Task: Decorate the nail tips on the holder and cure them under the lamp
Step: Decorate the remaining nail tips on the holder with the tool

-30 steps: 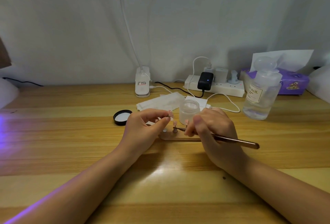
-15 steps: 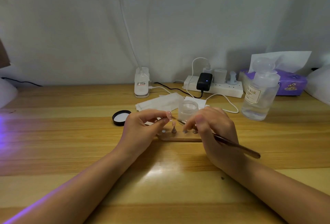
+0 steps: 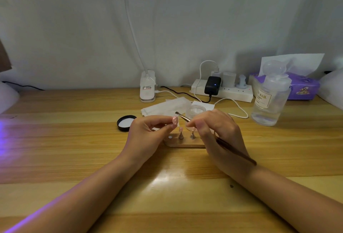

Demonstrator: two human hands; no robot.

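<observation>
Two hands work close together over the wooden holder (image 3: 182,143) at the middle of the bench (image 3: 74,139): the left hand (image 3: 146,136) pinches one pink nail tip (image 3: 174,120) lifted off its peg, probably to turn it toward the light, while the right hand (image 3: 217,130) grips a thin brush (image 3: 182,117) pencil-fashion, bristles just beside that tip. At least two more tips stay on pegs, and the open jar (image 3: 196,112) sits just beyond, within easy reach for reloading.
</observation>
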